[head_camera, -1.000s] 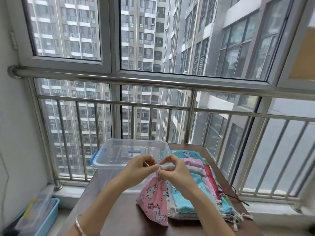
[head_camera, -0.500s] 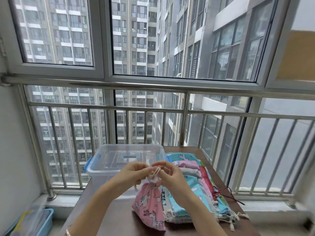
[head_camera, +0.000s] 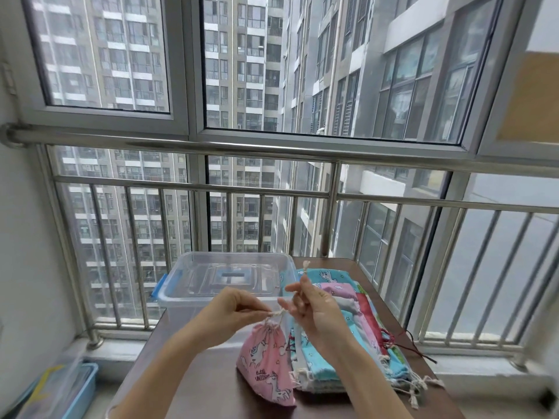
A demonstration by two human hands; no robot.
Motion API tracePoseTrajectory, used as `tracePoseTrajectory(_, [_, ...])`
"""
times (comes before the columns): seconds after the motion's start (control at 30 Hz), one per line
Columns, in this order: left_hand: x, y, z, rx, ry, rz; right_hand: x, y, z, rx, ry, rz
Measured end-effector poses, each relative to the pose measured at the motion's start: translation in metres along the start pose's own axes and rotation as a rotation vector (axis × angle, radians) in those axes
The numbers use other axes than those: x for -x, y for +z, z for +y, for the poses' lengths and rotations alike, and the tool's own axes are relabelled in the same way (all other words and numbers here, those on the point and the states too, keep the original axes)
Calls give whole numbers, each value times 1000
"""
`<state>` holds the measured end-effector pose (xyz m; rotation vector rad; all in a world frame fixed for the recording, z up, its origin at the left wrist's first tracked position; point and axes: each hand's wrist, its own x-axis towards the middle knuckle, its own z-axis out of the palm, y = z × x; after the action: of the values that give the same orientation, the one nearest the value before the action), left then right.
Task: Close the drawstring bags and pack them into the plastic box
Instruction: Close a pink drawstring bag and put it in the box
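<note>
A pink unicorn drawstring bag stands on the brown table, its mouth gathered tight. My left hand pinches one white cord just above the bag's neck. My right hand pinches the other cord, whose knotted end sticks up above my fingers. To the right lies a stack of flat drawstring bags in blue, pink and red prints. The clear plastic box with blue latches stands behind my hands, and its inside looks bare.
A steel railing and large windows run close behind the table. A dark red cord trails off the stack toward the table's right edge. On the floor at lower left sits a blue bin with a clear cover.
My hands have drawn apart, pulling the cords out sideways, and the pink bag's mouth has cinched shut. My right hand has risen with its cord end pointing up.
</note>
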<state>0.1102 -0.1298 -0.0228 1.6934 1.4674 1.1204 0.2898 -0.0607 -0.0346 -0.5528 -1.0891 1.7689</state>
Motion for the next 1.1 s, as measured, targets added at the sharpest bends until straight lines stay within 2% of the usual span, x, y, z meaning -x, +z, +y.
tracePoseTrajectory(0.13, [7, -16, -8, -89, 21, 95, -1, -16, -8, 189, -10, 49])
tracePoseTrajectory(0.23, [6, -11, -10, -260, 83, 131, 0, -13, -13, 554, 8, -28])
tracePoseTrajectory(0.33, [-2, -4, -8, -595, 240, 303, -2, 0, -12, 946, 50, -139])
tracePoseTrajectory(0.4, [-3, 0, 2, -600, 267, 339, -5, 6, -9, 1061, 98, -211])
tracePoseTrajectory(0.47, [-3, 5, 13, -598, 216, 336, -4, 14, -10, 1124, 134, -250])
tracePoseTrajectory(0.6, [-7, 13, 23, -640, 167, 381, -4, 19, -12, 1037, 178, -332])
tracePoseTrajectory(0.73, [-13, 20, 21, -212, 61, 289, -2, 16, -7, 872, 90, -324])
tracePoseTrajectory(0.87, [-15, 18, 11, 33, 8, 180, -5, 10, -4, 742, 20, -190])
tracePoseTrajectory(1.1, [-9, 10, 4, 22, -4, 53, -5, 7, -3, 695, -12, -163])
